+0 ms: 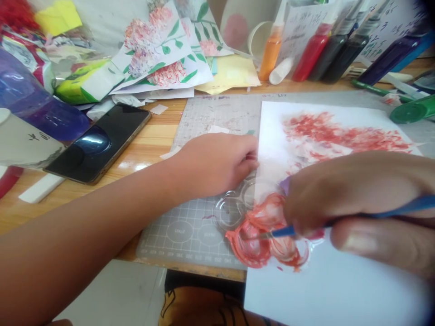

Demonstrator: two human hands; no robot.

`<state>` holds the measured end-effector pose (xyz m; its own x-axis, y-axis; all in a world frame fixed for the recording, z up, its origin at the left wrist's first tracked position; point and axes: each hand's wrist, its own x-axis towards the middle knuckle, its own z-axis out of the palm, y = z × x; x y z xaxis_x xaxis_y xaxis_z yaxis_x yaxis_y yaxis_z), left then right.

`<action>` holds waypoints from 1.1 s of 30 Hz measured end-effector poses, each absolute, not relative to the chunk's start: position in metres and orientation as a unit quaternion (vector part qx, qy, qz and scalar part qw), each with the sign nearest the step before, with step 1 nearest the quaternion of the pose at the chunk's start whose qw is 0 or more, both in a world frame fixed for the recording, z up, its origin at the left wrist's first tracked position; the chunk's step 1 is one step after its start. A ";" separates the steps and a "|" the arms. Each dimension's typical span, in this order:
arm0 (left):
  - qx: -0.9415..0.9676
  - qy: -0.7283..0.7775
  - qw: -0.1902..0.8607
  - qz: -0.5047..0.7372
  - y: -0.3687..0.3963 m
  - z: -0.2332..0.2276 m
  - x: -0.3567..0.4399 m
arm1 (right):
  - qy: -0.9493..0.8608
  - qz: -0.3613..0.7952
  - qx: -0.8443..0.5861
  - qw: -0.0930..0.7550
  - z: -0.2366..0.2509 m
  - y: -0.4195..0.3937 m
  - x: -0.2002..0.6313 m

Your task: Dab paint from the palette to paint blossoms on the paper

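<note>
My right hand (353, 199) is closed around a blue-handled paintbrush (283, 231). The brush tip rests in a paint well of a clear plastic palette (228, 209), whose lower wells are coated in coral-red paint. The palette overlaps the left edge of a white sheet of paper (326, 280) carrying red and pink brush marks (326, 131); my right hand covers part of them. My left hand (220, 160) lies on the cutting mat with its fingers curled, against the paper's left edge and just above the palette. What those fingers grip, if anything, is hidden.
A grey cutting mat (176, 244) covers the wooden table. To the left lie a black phone (102, 140) and a paper cup (23, 140). Painted flower sheets (159, 45) lean at the back, beside orange (271, 52), red (311, 54) and dark bottles. A green bottle (413, 109) lies at right.
</note>
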<state>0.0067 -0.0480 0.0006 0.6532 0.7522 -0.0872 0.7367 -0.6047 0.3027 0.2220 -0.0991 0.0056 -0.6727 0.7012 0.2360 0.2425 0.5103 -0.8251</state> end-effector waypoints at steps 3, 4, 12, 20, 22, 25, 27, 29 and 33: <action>0.893 0.420 0.158 0.024 -0.048 0.001 0.007 | -0.840 0.374 -0.263 0.293 0.003 -0.098 0.219; 0.892 0.422 0.159 0.018 -0.048 0.002 0.008 | -0.855 0.360 -0.232 0.291 0.002 -0.098 0.218; 0.887 0.437 0.147 0.005 -0.049 0.004 0.009 | -0.810 0.437 -0.281 0.270 0.005 -0.096 0.218; 0.890 0.434 0.143 0.014 -0.048 0.001 0.009 | -0.827 0.432 -0.259 0.250 0.006 -0.096 0.222; 0.887 0.437 0.145 0.014 -0.048 0.001 0.009 | -0.804 0.437 -0.315 0.251 0.007 -0.095 0.220; 0.884 0.443 0.152 0.013 -0.048 0.001 0.009 | -0.791 0.435 -0.330 0.276 0.005 -0.096 0.220; 0.884 0.441 0.156 0.016 -0.047 0.001 0.008 | -0.793 0.423 -0.337 0.282 0.003 -0.099 0.220; 0.885 0.437 0.159 0.021 -0.047 0.000 0.008 | -0.797 0.411 -0.338 0.284 -0.001 -0.103 0.220; 0.885 0.437 0.163 0.018 -0.046 0.000 0.008 | -0.808 0.388 -0.338 0.285 -0.004 -0.106 0.217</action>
<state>0.0080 -0.0465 -0.0005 0.6180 0.7785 -0.1101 0.7667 -0.5657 0.3036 0.2168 -0.1057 -0.0043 -0.6080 0.7687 0.1987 0.3256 0.4696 -0.8206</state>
